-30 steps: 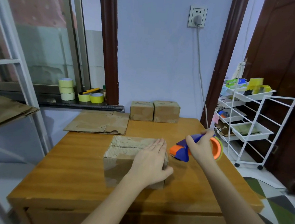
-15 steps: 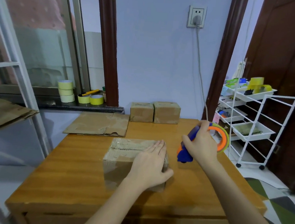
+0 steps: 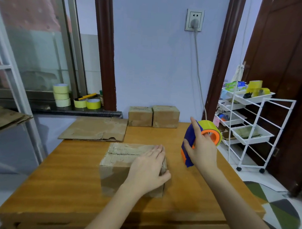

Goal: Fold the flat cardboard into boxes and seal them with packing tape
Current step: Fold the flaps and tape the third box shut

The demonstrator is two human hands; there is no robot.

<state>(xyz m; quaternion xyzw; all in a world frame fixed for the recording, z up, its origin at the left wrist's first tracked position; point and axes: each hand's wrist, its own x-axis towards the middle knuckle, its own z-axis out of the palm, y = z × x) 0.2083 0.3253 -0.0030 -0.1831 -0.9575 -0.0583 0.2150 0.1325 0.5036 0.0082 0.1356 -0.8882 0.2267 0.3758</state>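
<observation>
Cardboard box (image 3: 122, 164) closed, L hand (image 3: 148, 170) flat on top; R hand (image 3: 200, 150) grips tape dispenser (image 3: 197, 141) w/ roll.

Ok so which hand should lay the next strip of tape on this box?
Right. The right hand already grips the tape dispenser just beside the box, while the left hand lies flat on the box top, holding it steady.

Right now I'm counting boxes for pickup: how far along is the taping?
Done: two sealed boxes by the wall. In hand: left hand presses the third box while right hand holds the dispenser beside it. Left: flat cardboard unfolded.
</observation>
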